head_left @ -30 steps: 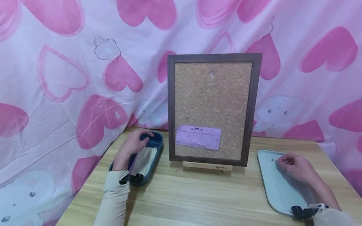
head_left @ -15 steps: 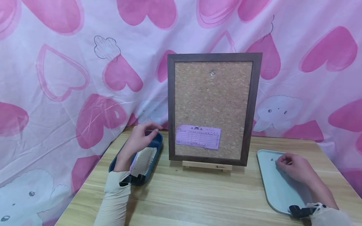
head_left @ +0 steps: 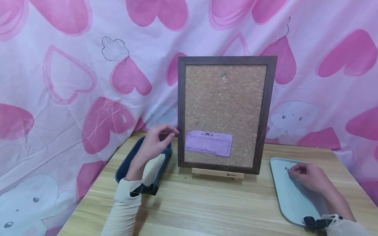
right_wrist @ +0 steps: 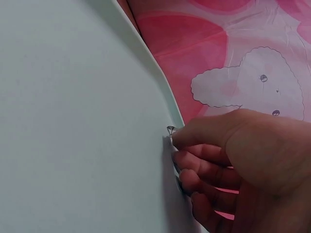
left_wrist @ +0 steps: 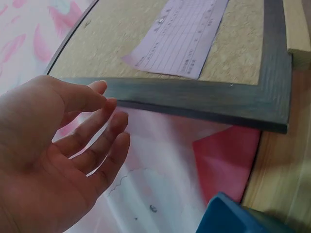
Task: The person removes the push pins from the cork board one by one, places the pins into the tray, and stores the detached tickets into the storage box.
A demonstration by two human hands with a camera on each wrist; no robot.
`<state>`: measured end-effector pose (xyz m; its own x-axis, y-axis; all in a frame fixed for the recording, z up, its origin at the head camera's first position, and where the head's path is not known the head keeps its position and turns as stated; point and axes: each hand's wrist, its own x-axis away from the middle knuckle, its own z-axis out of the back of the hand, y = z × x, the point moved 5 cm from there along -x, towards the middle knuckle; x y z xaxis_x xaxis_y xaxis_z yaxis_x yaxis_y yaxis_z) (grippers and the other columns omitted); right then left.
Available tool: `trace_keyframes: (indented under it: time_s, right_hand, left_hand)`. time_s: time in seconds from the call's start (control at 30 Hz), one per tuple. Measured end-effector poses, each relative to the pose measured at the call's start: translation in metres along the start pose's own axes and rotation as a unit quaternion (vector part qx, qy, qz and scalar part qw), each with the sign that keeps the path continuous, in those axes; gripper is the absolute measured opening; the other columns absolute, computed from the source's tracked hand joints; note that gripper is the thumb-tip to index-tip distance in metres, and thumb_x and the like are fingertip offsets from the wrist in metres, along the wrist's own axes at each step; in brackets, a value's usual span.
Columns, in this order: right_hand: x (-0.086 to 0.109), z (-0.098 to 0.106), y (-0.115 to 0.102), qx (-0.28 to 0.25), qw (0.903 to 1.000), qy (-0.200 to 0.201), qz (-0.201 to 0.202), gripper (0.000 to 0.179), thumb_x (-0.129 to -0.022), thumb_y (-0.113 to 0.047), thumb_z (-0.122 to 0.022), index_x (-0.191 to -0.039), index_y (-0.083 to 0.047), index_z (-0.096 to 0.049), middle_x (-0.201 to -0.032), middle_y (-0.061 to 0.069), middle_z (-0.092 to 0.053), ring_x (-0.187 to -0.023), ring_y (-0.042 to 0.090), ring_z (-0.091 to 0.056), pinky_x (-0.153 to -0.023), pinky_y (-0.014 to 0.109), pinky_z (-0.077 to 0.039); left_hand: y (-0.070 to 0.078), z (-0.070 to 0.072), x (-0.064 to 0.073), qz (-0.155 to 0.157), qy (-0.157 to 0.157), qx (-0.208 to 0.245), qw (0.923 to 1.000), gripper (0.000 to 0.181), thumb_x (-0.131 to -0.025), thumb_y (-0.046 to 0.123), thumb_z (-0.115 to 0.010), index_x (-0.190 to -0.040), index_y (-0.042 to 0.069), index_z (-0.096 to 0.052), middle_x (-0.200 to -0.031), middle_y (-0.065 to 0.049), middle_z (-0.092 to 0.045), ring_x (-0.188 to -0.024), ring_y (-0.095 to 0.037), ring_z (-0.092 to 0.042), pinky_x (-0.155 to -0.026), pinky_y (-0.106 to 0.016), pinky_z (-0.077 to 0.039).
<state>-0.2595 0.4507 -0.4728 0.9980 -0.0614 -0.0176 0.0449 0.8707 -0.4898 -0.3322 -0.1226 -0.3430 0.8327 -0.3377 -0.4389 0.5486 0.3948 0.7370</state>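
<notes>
My left hand (head_left: 156,141) is held beside the left edge of the framed corkboard (head_left: 225,101), fingers loosely bent. In the left wrist view nothing shows between its thumb and fingers (left_wrist: 116,124); whether it touches the frame I cannot tell. A purple printed slip (head_left: 208,143) is pinned low on the cork by a small pin (head_left: 207,133). Over the pale green tray (head_left: 290,200), my right hand (head_left: 308,177) has its fingers curled and pinches a small clear pushpin (right_wrist: 170,130) at the thumb tip. Part of that pin is hidden by the fingers.
A dark blue tray (head_left: 121,169) lies under my left forearm, with paper slips (head_left: 154,167) in it. The board stands on a small wooden easel (head_left: 217,173). Clear pins (head_left: 224,76) sit near the cork's top. A heart-patterned cloth (head_left: 71,65) hangs behind the table.
My left hand has risen out of the blue tray and moved right, to the board's left edge. The right hand stays over the green tray at the pushpin.
</notes>
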Motion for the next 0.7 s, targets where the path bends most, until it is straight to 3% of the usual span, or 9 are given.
trace_keyframes:
  time_s: [0.27,0.4,0.57,0.7]
  right_hand:
    - [0.002,0.007,0.000,0.006,0.9999,0.006,-0.006,0.026,-0.100,-0.023,-0.075,-0.105,0.002,-0.078,-0.093,0.011,-0.074,-0.082,0.019,-0.060,-0.062,0.025,-0.046]
    - [0.004,0.007,-0.007,0.000,0.9999,0.016,0.001,0.027,-0.102,-0.026,-0.075,-0.107,0.001,-0.077,-0.094,0.010,-0.075,-0.082,0.018,-0.061,-0.061,0.025,-0.048]
    - [0.004,0.009,-0.026,-0.009,0.9984,0.054,0.015,0.032,-0.104,-0.032,-0.073,-0.110,-0.002,-0.077,-0.095,0.010,-0.077,-0.084,0.019,-0.064,-0.060,0.025,-0.049]
    - [0.006,0.012,-0.048,-0.009,0.9950,0.095,0.029,0.034,-0.104,-0.034,-0.073,-0.111,-0.001,-0.076,-0.094,0.010,-0.077,-0.083,0.019,-0.064,-0.059,0.024,-0.048]
  left_hand:
    - [0.004,-0.009,-0.002,-0.017,0.010,0.003,0.9998,0.013,-0.105,0.010,-0.070,-0.115,0.015,-0.078,-0.115,-0.004,-0.078,-0.103,-0.025,-0.074,-0.093,-0.048,-0.063]
    - [0.005,-0.011,-0.002,-0.027,0.020,-0.019,0.9993,0.011,-0.104,0.013,-0.073,-0.114,0.016,-0.078,-0.116,-0.003,-0.074,-0.101,-0.019,-0.073,-0.089,-0.043,-0.064]
    - [0.007,-0.014,-0.003,-0.048,0.036,-0.048,0.9971,0.014,-0.102,0.017,-0.077,-0.115,0.013,-0.076,-0.125,-0.007,-0.066,-0.099,-0.020,-0.073,-0.085,-0.041,-0.065]
    - [0.007,-0.019,-0.003,-0.046,0.035,-0.057,0.9967,0.019,-0.101,0.017,-0.078,-0.119,0.010,-0.075,-0.139,-0.012,-0.061,-0.100,-0.023,-0.075,-0.086,-0.043,-0.066]
